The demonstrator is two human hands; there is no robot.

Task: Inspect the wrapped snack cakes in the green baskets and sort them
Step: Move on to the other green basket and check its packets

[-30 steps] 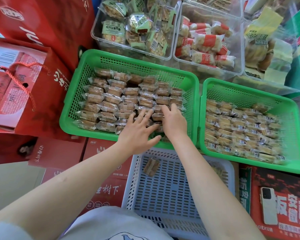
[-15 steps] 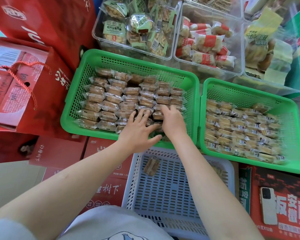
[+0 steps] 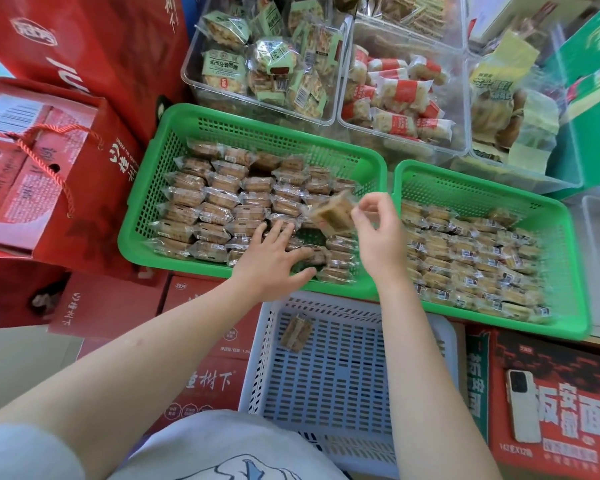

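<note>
Since the earlier frame the right hand [image 3: 378, 230] has been raised from the left green basket [image 3: 174, 161], one wrapped snack cake [image 3: 333, 214] pinched in its grip above the rows — held up, presumably, for inspection. The left hand [image 3: 274, 258] is rested flat, fingers spread, on the remaining cakes — likely steadying them.

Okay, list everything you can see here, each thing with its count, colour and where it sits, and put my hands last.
left green basket: one, centre, rows of wrapped snack cakes inside
right green basket: one, beside it, also full of cakes
white basket: one, nearest the person
cake in white basket: one, brown, far left corner
clear bins: at least three, behind the baskets, holding packaged snacks
red gift boxes: several, left side
phone: one, white, on a red carton at lower right
lifted cake: one, brown, above left basket
left hand: flat on cakes in left basket
right hand: pinching the lifted cake
</note>
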